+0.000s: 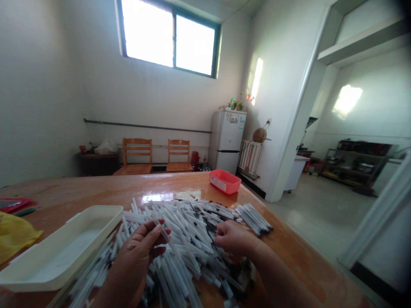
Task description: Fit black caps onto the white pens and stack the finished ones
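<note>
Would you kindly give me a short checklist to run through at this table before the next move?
1. Left hand has a tube in its grip: ok, pinched between thumb and fingers.
2. Right hand is free: cannot tell, the fingers are curled and what they may hold is hidden.
3. Loose tubes all point one way: not ok, the heap lies at many angles.
4. Neat bundle on the right lies lined up: ok, tubes side by side, dark tips at the near end.
5. Cream tray stands open side up: ok, left of the heap.
6. Red tray stands open side up: ok, beyond the heap.
</note>
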`<state>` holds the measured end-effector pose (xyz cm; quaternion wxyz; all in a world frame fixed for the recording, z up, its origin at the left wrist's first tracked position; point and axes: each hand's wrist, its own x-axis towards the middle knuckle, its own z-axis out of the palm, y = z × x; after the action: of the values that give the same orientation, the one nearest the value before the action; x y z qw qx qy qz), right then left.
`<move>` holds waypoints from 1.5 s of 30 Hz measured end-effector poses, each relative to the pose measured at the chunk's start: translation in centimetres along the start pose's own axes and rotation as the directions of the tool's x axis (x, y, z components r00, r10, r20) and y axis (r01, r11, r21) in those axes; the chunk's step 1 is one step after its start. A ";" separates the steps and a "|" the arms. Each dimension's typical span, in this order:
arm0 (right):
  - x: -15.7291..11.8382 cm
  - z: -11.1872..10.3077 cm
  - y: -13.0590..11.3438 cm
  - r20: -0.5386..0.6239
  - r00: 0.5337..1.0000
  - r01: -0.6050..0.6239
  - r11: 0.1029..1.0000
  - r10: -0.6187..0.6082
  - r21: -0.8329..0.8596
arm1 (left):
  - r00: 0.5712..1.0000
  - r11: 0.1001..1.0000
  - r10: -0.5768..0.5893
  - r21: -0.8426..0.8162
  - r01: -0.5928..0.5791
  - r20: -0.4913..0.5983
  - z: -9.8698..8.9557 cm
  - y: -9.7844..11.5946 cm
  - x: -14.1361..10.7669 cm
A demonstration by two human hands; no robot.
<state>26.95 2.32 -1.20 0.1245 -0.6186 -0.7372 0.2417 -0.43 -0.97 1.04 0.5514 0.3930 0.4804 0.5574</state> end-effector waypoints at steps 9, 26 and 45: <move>-0.6 0.0 -1.3 0.016 0.999 -0.046 0.995 0.048 -0.088 | 1.000 1.000 0.013 0.020 -0.013 0.002 -0.1 -0.3 0.3; -0.5 -0.9 0.4 0.119 0.992 -0.074 0.964 0.044 0.257 | 0.999 0.999 0.036 0.038 -0.035 -0.018 0.3 0.9 -0.5; -2.9 -2.8 -2.9 -0.109 0.964 0.152 0.168 -0.242 0.974 | 0.949 0.987 -0.122 0.140 0.083 0.291 0.9 0.4 -1.4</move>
<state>26.44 -0.25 2.96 0.4909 -0.2899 -0.4944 0.6561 0.47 -2.22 1.77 0.6200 0.4813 0.4455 0.4306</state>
